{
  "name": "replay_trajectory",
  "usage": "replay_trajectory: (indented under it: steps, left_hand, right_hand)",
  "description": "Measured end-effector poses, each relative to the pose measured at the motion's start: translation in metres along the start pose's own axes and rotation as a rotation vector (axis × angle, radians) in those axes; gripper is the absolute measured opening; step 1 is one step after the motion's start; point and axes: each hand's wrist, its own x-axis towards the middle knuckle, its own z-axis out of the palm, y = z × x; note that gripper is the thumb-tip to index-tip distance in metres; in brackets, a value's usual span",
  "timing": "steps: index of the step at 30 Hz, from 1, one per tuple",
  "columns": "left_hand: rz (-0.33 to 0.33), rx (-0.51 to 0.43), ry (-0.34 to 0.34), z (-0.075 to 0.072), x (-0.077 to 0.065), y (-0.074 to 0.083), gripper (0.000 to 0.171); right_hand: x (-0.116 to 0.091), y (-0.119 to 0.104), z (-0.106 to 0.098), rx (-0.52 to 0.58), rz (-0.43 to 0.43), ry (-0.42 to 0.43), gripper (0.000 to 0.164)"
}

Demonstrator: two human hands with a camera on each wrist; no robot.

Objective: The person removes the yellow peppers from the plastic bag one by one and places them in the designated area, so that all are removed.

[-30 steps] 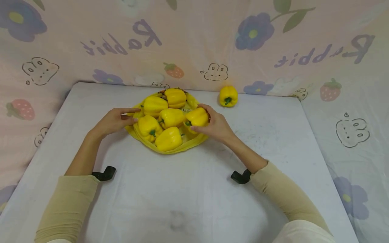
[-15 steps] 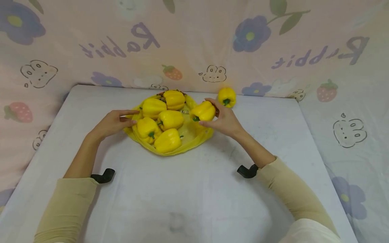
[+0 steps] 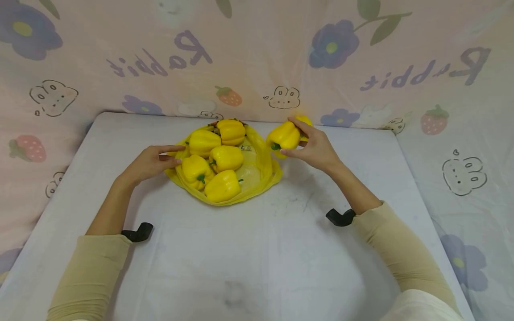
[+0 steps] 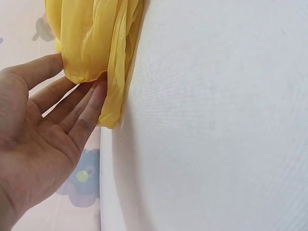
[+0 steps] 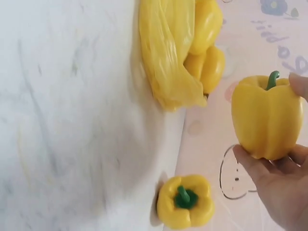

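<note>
My right hand [image 3: 319, 149] grips a yellow bell pepper [image 3: 284, 136], held up just right of the yellow plastic bag [image 3: 267, 178]. In the right wrist view, this pepper [image 5: 267, 115] has its green stem upward, with fingers and thumb at its top and underside. At the bag's left edge, my left hand [image 3: 146, 165] holds the rim; in the left wrist view its thumb and fingertips meet the gathered plastic [image 4: 89, 43]. Several yellow bell peppers [image 3: 226, 158] lie in the opened bag. Another bell pepper [image 5: 185, 202] sits on the table, partly hidden behind the right hand in the head view.
The white-covered table [image 3: 241, 249] meets a patterned cloth backdrop [image 3: 257, 53] right behind the bag. Black angled pieces [image 3: 138, 232] stick out at both wrists. The bag lies toward the table's back edge, left of centre.
My right hand has lifted one bell pepper out of the bag and moved it right, now overlapping the pepper on the table. The left hand has stayed at the bag's rim.
</note>
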Motion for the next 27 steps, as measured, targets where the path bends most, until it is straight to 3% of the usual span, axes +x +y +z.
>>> replay_trajectory:
  steps: [9, 27]
  left_hand:
    - [-0.010, 0.010, 0.002, 0.000, -0.002, -0.001, 0.054]
    - [-0.027, 0.016, 0.002, 0.000, -0.002, 0.003, 0.053]
  right_hand:
    - [0.002, -0.001, -0.026, 0.049, 0.024, -0.028, 0.082]
    - [0.010, 0.042, -0.074, 0.048, 0.112, 0.014, 0.079]
